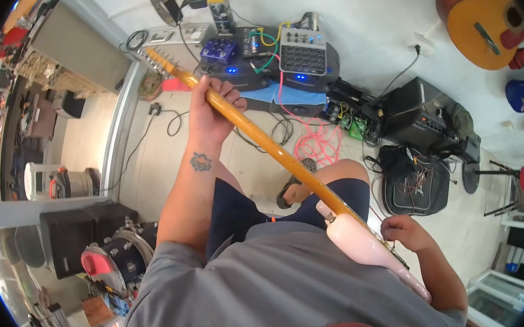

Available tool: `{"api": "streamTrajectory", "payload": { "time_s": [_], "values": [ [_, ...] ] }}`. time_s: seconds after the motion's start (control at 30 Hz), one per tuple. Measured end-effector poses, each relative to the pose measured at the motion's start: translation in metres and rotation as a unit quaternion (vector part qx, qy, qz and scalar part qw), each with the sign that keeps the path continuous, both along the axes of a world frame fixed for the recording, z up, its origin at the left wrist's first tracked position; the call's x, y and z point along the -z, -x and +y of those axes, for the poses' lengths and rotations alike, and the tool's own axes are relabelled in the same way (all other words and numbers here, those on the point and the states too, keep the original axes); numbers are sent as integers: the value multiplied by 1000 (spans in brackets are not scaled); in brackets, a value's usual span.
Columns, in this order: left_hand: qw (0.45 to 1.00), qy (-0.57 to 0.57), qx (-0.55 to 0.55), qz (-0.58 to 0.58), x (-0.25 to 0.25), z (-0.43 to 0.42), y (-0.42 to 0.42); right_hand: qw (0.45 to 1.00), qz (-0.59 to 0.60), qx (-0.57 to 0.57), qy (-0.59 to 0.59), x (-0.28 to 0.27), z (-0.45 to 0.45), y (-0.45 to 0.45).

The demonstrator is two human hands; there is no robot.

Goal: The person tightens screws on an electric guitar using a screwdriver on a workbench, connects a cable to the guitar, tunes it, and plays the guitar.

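An electric guitar (359, 242) with a pale pink body lies across my lap, against my grey shirt. Its amber wooden neck (266, 143) slants up and left to the headstock (160, 60) and its tuning pegs. My left hand (215, 105) is wrapped round the neck a short way below the headstock, thumb over the near edge, fingers on the far side. Beside the strings, at the body's far edge, my right hand (402, 232) has its fingers curled in a pinch. Whatever those fingertips may hold is hidden. The fretboard faces away from me.
On the floor ahead stand a small mixer (303, 51), a purple pedal (218, 50) and speakers. A pink cable (320, 144) lies coiled near my foot. To the right are a black amplifier (418, 114) and a gear bag (418, 183); an acoustic guitar (482, 22) hangs above. Drums (123, 259) stand left.
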State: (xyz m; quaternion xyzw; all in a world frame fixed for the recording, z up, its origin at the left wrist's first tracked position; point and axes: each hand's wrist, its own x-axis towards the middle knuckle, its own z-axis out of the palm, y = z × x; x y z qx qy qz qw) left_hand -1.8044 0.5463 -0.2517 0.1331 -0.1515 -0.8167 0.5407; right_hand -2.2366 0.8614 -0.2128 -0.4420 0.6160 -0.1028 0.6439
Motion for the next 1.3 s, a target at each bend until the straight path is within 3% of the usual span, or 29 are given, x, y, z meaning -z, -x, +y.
{"api": "streamTrajectory", "payload": {
  "time_s": [0.03, 0.13, 0.17, 0.2, 0.27, 0.3, 0.33, 0.4, 0.47, 0.6, 0.7, 0.8, 0.83, 0.87, 0.93, 0.97, 1.1, 1.2, 1.27, 1.3],
  "values": [
    [1000, -9, -14, -10, -7, 1, 6, 1000, -27, 11, -9, 2, 1, 1],
    [999, 2, -5, 36, -6, 2, 10, 992, 116, -37, 37, -27, -10, -15],
    [999, -4, -8, 33, -6, 2, 9, 992, -72, 100, 4, -8, 4, -2],
    [1000, 1, -7, 30, -7, 1, 10, 976, -180, 122, 16, 10, 14, 12],
    [1000, -7, -4, 26, -6, 1, 10, 999, -34, 16, -22, 5, 7, 14],
    [999, -4, 0, 36, -6, 2, 9, 988, 138, -67, 36, 5, 5, 1],
    [999, -1, 8, 47, -7, 3, 9, 977, 204, -26, 61, 14, 10, -4],
    [1000, -14, -20, 14, -12, 4, 10, 987, 131, 42, 88, 45, 22, 10],
    [1000, 0, -29, 10, -15, 7, 12, 991, 110, -41, 56, 16, 7, 3],
    [999, 41, 11, 13, -7, 7, 10, 977, -200, 49, -64, 26, 15, 26],
    [998, 57, 13, -2, -9, 9, 11, 987, 112, -63, 94, -17, -2, -11],
    [992, 111, 53, 27, 5, 1, 6, 990, -118, 52, 55, 4, 12, 7],
    [987, 136, 73, 44, 5, -2, 7, 983, -180, 16, -21, 6, 6, 14],
    [988, 132, 72, 39, 4, -3, 6, 995, -74, 26, 61, 9, 9, 7],
    [990, 123, 69, 27, 2, 0, 7, 964, 139, 46, 220, 9, 19, -21],
    [990, 120, 69, 23, 3, -1, 6, 975, 93, 99, 174, 10, 17, -20],
    [992, 106, 66, 6, 14, -2, 1, 969, 135, -152, 140, -15, -41, -11],
    [995, 88, 48, 8, 18, 0, 0, 935, 193, -220, 200, -17, -128, -24],
    [995, 85, 47, 10, 19, 2, -3, 904, 223, -232, 283, 4, -195, -32],
    [996, 82, 45, 9, 20, 3, -5, 879, 241, -241, 333, 40, -232, -26]
  ]
}}
